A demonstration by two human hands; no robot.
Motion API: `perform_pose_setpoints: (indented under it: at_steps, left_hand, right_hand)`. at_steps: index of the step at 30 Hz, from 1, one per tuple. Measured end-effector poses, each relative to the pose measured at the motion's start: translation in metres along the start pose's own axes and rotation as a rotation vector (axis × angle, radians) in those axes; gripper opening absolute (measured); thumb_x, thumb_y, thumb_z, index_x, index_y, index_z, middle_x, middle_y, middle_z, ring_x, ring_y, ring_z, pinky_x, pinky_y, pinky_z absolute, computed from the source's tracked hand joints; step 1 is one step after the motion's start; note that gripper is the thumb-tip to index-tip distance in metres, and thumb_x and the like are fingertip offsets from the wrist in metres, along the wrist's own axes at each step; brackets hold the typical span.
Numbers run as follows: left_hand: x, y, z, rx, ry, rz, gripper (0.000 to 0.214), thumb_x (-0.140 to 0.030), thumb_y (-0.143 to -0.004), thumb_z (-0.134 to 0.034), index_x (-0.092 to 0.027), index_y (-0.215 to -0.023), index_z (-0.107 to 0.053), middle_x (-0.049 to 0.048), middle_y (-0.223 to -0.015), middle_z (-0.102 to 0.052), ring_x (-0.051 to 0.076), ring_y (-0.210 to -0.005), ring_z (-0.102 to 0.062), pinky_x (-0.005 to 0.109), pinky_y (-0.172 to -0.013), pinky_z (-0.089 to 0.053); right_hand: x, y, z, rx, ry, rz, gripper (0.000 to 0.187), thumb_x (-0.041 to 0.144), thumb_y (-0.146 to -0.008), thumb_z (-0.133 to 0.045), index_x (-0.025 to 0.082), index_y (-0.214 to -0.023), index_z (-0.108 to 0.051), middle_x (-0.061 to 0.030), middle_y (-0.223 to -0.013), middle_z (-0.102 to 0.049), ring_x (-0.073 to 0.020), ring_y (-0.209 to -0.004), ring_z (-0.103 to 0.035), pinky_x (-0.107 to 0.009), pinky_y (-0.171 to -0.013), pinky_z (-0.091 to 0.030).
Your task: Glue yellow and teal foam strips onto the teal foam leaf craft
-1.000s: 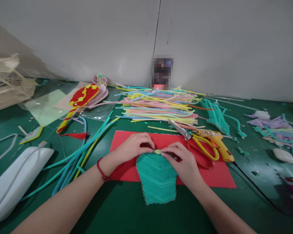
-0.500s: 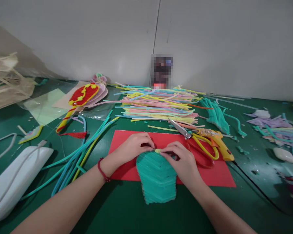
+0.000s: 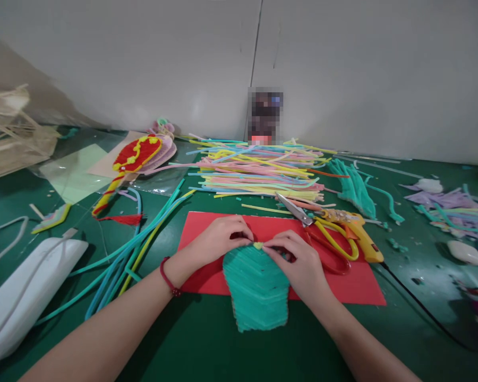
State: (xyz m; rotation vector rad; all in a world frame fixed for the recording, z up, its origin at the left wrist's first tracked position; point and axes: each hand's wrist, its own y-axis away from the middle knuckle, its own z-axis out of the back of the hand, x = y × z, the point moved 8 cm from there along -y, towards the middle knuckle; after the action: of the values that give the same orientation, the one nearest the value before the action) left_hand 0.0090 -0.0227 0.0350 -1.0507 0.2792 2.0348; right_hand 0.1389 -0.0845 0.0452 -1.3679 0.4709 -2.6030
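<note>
A teal panel (image 3: 258, 289), made of slanting rows of pipe cleaner that meet in a V, lies over the front edge of a red sheet (image 3: 352, 284). At its rounded top edge sits a short yellow pipe cleaner piece (image 3: 258, 245). My left hand (image 3: 227, 236) pinches the yellow piece's left end against the panel edge. From the other side, the thumb and fingertips of my right hand (image 3: 297, 260) pinch its right end. How much of the piece is under the fingertips is hidden. Scissors (image 3: 326, 254) rest right of my right hand, beside a yellow glue gun (image 3: 356, 231).
Several pastel pipe cleaners (image 3: 258, 170) are heaped behind the sheet, below a blurred phone-like screen (image 3: 265, 116). Left are a red and yellow fan-shaped piece (image 3: 137, 154), long loose stems (image 3: 143, 249) and a white power strip (image 3: 35, 292). A teal bundle (image 3: 354, 188) and scraps (image 3: 454, 207) lie right.
Both hands stay at the panel's top edge with almost no movement. The yellow piece looks slightly shifted between the fingertips; nothing else has visibly moved.
</note>
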Motion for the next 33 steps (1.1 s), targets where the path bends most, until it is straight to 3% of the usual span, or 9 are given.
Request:
perform_pose_setpoints:
  at_steps: [5,10,13,16,20,23,33]
  left_hand:
    - [-0.003,-0.001,0.009,-0.039,-0.003,0.062,0.012,-0.016,-0.088,-0.057,-0.019,-0.095,-0.066,0.0014,-0.093,-0.068,0.012,-0.087,-0.063,0.023,-0.078,-0.050]
    - [-0.050,0.012,0.014,-0.211,-0.367,0.108,0.021,-0.013,-0.092,-0.045,-0.015,-0.103,-0.063,0.0061,-0.101,-0.068,0.018,-0.095,-0.064,0.031,-0.084,-0.052]
    - [-0.089,0.033,-0.014,-0.247,-0.665,0.019,0.031,-0.021,-0.096,-0.036,-0.011,-0.113,-0.060,0.0106,-0.108,-0.069,0.024,-0.094,-0.066,0.037,-0.081,-0.053]
    - [-0.106,0.054,-0.045,-0.309,-0.821,-0.094,0.039,-0.030,-0.097,-0.035,-0.007,-0.118,-0.058,0.0137,-0.119,-0.065,0.024,-0.107,-0.063,0.033,-0.088,-0.051]
    - [-0.094,0.063,-0.062,-0.292,-0.874,-0.108,0.048,-0.037,-0.097,-0.031,-0.005,-0.117,-0.060,0.0146,-0.123,-0.063,0.024,-0.114,-0.059,0.033,-0.094,-0.047]
    - [-0.085,0.061,-0.058,-0.278,-0.902,-0.069,0.050,-0.039,-0.097,-0.029,-0.006,-0.116,-0.062,0.0145,-0.124,-0.062,0.025,-0.114,-0.059,0.033,-0.094,-0.048]
    - [-0.089,0.064,-0.057,-0.278,-0.935,-0.065,0.055,-0.044,-0.096,-0.028,-0.007,-0.113,-0.064,0.0143,-0.124,-0.062,0.026,-0.111,-0.060,0.036,-0.093,-0.045]
  right_hand:
    - [0.006,0.001,0.012,-0.022,0.035,0.022,0.009,0.020,-0.084,-0.060,0.021,-0.081,-0.068,-0.0030,-0.079,-0.066,-0.0141,-0.071,-0.064,-0.023,-0.060,-0.051]
    - [0.008,0.005,0.019,-0.053,0.093,0.035,0.008,0.022,-0.086,-0.058,0.021,-0.087,-0.066,-0.0023,-0.082,-0.070,-0.0147,-0.076,-0.065,-0.025,-0.071,-0.052]
    - [0.000,0.007,0.017,-0.071,0.072,-0.043,0.012,0.025,-0.088,-0.054,0.021,-0.088,-0.065,-0.0028,-0.083,-0.070,-0.0153,-0.077,-0.066,-0.025,-0.072,-0.053]
    - [-0.009,0.008,0.013,-0.065,0.051,-0.119,0.015,0.028,-0.089,-0.052,0.021,-0.087,-0.065,-0.0039,-0.085,-0.071,-0.0168,-0.079,-0.067,-0.027,-0.072,-0.053]
    - [-0.013,0.008,0.009,-0.054,0.050,-0.151,0.017,0.030,-0.089,-0.051,0.021,-0.085,-0.064,-0.0050,-0.083,-0.070,-0.0175,-0.076,-0.066,-0.028,-0.068,-0.054]
    - [-0.011,0.008,0.007,-0.043,0.044,-0.137,0.016,0.030,-0.089,-0.052,0.021,-0.084,-0.064,-0.0054,-0.081,-0.068,-0.0172,-0.074,-0.065,-0.027,-0.065,-0.053]
    - [-0.004,0.008,0.003,0.000,0.037,-0.083,0.014,0.026,-0.089,-0.052,0.021,-0.085,-0.064,-0.0048,-0.082,-0.065,-0.0164,-0.075,-0.062,-0.028,-0.068,-0.051]
